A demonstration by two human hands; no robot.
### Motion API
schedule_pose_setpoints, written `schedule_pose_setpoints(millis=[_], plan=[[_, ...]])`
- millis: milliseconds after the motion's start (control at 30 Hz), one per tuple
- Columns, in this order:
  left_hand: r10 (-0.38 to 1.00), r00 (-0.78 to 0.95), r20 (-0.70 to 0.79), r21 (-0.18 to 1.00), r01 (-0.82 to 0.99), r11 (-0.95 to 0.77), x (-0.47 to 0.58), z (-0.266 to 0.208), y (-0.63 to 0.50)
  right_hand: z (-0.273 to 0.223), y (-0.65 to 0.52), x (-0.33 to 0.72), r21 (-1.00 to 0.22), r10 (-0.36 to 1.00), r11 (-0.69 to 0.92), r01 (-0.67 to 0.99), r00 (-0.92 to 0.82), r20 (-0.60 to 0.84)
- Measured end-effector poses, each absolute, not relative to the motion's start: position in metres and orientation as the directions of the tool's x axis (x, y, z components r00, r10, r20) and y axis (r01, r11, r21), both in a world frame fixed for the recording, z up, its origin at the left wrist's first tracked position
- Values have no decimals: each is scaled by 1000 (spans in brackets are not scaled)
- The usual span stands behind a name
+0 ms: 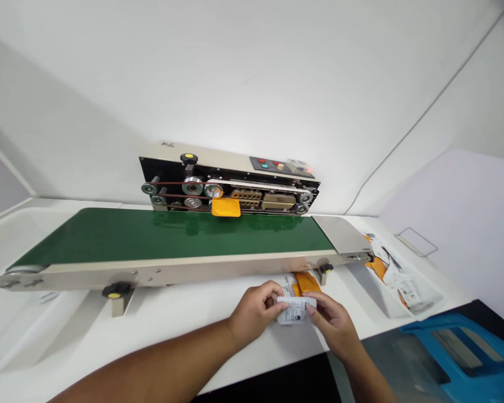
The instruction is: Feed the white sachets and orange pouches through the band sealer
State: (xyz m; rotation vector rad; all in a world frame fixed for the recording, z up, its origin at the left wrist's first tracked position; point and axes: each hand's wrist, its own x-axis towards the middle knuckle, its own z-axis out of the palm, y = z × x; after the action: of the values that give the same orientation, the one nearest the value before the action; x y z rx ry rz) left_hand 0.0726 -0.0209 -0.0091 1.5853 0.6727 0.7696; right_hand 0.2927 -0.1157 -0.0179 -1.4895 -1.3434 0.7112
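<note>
I have a small white sachet (296,314) pinched between my two hands, its corners rounded and its face covered in rows of dark print, too small to read, with a dark round mark toward the lower right. My left hand (254,313) grips its left edge, thumb lying on the printed face; my right hand (334,324) grasps the right edge, thumb on the front and fingers reaching over the top. So the sachet sits right between my hands — held above the white table (185,319), in front of the band sealer's conveyor. Just beyond my fingers lie orange packets (307,281), partly hidden by my hands.

To my right, a white bin (372,296) holds a loose heap of orange and white sachets (390,268), jumbled at all angles. Lower down on that side is a blue lid (466,347) with window-like openings. On the left, a whitish bin (46,336) stands by the conveyor's end — what it holds is hard to tell. At the band sealer (285,178), one orange packet (225,207) hangs over the green belt (130,235).
</note>
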Motion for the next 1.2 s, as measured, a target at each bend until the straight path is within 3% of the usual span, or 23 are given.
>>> schedule_pose_setpoints(millis=[200,467,633,700,800,900,1000,1200], plan=[[780,614,123,990,-23,-139,72,-10,-23,5,-119,309,-768,948,142,625,136,286],[729,675,114,980,45,-194,76,-20,-18,-1,-119,310,-895,987,32,445,129,99],[750,661,-19,971,-167,171,84,-23,-21,-6,-115,302,-951,933,105,291,301,195],[745,667,-18,938,-247,243,85,-22,-23,-8,-113,289,-948,946,107,300,262,190],[722,691,33,929,-288,233,84,-20,-28,-5,-108,269,-944,977,23,329,193,91],[694,708,132,923,-342,173,81,-19,-29,15,-92,268,-980,961,-49,193,276,6],[680,702,213,924,-371,93,78,-22,-26,50,-58,296,-996,901,24,87,429,59],[673,694,258,940,-341,-9,75,-23,-22,106,27,376,-982,761,82,167,626,170]])
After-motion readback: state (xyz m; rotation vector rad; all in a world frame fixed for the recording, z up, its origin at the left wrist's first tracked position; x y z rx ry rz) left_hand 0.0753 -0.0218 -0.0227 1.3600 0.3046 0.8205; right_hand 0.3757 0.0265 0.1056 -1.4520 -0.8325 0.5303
